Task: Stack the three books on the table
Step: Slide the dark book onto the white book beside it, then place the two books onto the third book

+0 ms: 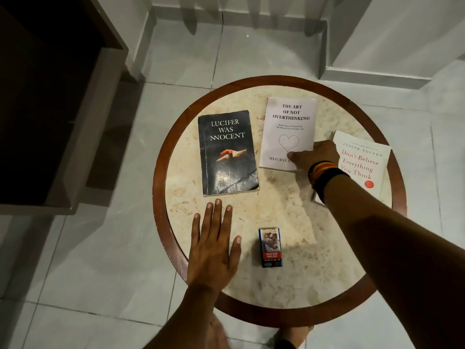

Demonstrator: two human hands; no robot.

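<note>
Reaching my right hand [314, 154], fingers curled, onto the thin, floppy white paperback [289, 132] near the tabletop's [251, 212] far edge, I'd pinch its near-right corner, left hand [214, 248] flat and splayed.

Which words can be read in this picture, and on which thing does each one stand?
"LUCIFER WAS NNOCENT": black book.
"THE ART OF NOT OVERTHINKING", "SHAURYA K" (rest hidden by the right hand): white book; subtitle too blurred.
"JOSEPH NGUYEN", "Don't Believe Everything You Think": right book.
Small packet: print unreadable.
</note>
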